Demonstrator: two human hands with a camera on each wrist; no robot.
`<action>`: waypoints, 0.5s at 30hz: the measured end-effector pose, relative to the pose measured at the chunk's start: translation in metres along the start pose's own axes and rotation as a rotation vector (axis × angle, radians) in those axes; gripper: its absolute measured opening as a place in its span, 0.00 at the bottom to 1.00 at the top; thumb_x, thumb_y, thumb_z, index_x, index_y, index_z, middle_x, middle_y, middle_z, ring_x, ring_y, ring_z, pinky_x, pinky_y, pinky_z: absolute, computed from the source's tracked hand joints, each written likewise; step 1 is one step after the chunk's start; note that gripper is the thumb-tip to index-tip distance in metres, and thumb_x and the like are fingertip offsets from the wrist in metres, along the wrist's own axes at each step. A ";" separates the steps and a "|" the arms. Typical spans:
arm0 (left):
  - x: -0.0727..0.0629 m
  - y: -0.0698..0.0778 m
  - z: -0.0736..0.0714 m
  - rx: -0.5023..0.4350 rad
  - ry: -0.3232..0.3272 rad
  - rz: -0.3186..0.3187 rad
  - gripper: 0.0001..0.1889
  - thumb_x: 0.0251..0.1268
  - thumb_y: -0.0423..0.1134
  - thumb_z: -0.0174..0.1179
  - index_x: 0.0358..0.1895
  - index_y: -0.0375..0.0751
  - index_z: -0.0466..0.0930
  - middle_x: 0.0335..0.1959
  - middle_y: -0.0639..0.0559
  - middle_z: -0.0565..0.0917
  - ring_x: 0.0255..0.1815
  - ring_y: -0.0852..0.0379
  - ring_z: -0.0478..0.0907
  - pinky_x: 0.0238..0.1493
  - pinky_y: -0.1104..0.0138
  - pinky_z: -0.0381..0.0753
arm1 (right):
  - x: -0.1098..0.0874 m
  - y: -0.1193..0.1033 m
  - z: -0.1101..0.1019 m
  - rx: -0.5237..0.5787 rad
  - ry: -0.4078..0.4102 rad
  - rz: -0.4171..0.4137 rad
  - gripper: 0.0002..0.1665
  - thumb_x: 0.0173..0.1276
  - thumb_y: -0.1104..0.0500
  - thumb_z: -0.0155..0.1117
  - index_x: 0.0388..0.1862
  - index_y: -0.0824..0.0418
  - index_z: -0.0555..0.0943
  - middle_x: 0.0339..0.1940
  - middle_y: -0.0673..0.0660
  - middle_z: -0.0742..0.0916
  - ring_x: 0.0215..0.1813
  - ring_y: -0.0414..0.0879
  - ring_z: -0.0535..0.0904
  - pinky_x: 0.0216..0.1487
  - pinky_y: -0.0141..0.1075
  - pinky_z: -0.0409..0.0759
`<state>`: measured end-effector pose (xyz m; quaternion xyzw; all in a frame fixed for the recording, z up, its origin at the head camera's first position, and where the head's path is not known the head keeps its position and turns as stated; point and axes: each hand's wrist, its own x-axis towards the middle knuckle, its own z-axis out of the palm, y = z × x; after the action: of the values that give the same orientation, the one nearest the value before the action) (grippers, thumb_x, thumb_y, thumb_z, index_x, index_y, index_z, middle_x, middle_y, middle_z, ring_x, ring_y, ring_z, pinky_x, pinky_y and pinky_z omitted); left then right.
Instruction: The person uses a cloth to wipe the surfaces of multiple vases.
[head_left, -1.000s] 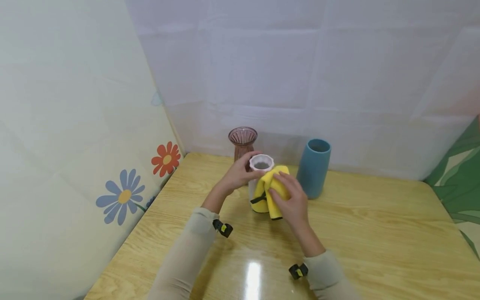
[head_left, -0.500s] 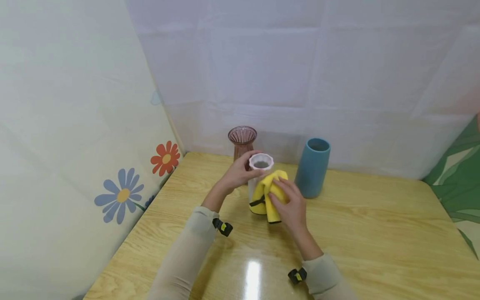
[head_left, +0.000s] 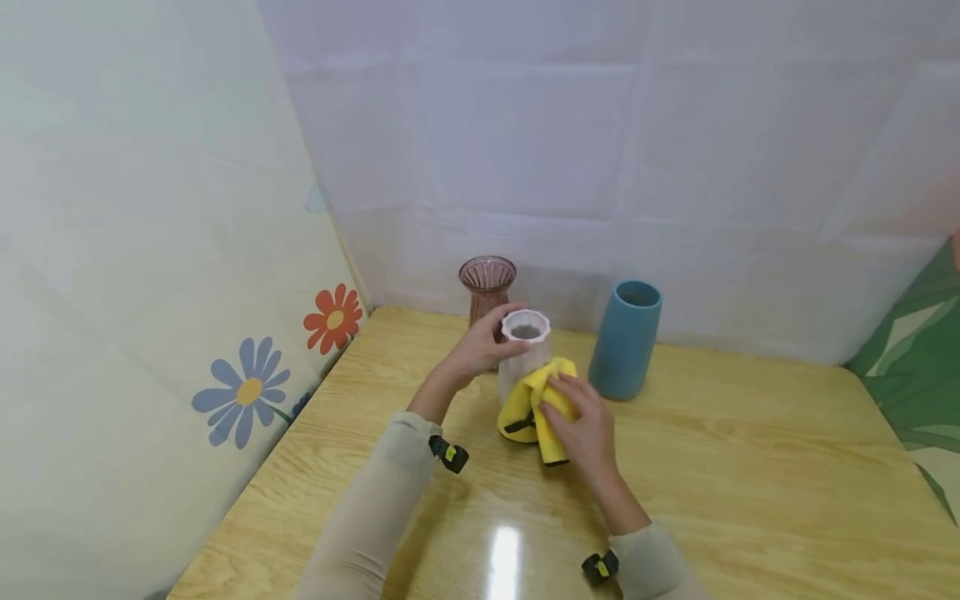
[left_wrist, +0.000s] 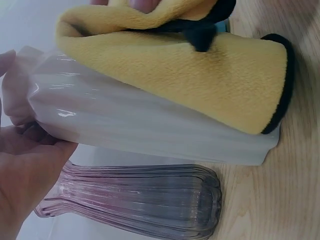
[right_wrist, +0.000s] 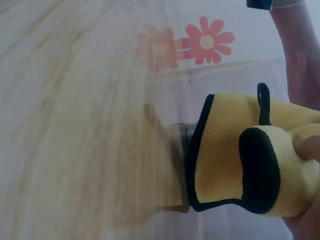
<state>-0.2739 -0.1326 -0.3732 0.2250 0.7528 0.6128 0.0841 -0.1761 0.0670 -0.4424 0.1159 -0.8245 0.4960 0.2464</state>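
A white vase [head_left: 525, 360] with a scalloped rim stands upright on the table. My left hand [head_left: 480, 343] grips its neck, thumb on the near side and fingers behind. In my right hand [head_left: 588, 421] is a yellow cloth [head_left: 522, 406] with black edging, pinched between thumb and fingers and lying against the vase's front right side. The left wrist view shows the cloth [left_wrist: 200, 80] draped down the glossy vase [left_wrist: 125, 122], reaching close to its base. In the right wrist view the folded cloth [right_wrist: 225, 155] hides most of the vase.
Behind the white vase, to the left, stands a ribbed pinkish glass vase [head_left: 486, 287]. A blue vase [head_left: 627, 342] is to the right, near the back edge. Pale sheets hang behind and left of the wooden table [head_left: 750, 467], printed with flowers on the left.
My right hand has slid the cloth down the white vase's side, baring more of the vase below the rim. My left hand keeps its grip on the neck.
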 end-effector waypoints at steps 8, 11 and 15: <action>0.003 -0.002 -0.001 0.019 -0.027 0.027 0.35 0.67 0.37 0.67 0.75 0.42 0.63 0.62 0.42 0.76 0.60 0.46 0.76 0.60 0.57 0.80 | -0.005 0.005 -0.001 -0.036 -0.009 0.005 0.24 0.54 0.66 0.80 0.52 0.60 0.88 0.58 0.60 0.86 0.62 0.61 0.79 0.68 0.57 0.73; 0.006 -0.003 -0.003 0.035 -0.060 0.073 0.36 0.67 0.35 0.66 0.76 0.39 0.62 0.62 0.40 0.76 0.60 0.46 0.76 0.59 0.57 0.80 | -0.007 0.003 -0.003 -0.039 0.016 -0.016 0.24 0.53 0.66 0.80 0.52 0.59 0.88 0.57 0.60 0.86 0.62 0.60 0.79 0.67 0.54 0.75; 0.009 -0.004 -0.006 0.028 -0.105 0.121 0.36 0.68 0.31 0.64 0.77 0.38 0.61 0.63 0.37 0.75 0.61 0.45 0.76 0.59 0.58 0.79 | -0.007 -0.005 -0.009 -0.054 0.072 -0.111 0.24 0.52 0.68 0.80 0.50 0.59 0.88 0.57 0.59 0.86 0.61 0.59 0.80 0.66 0.38 0.77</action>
<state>-0.2849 -0.1341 -0.3742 0.3029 0.7411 0.5934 0.0831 -0.1657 0.0719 -0.4390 0.1368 -0.8206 0.4628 0.3060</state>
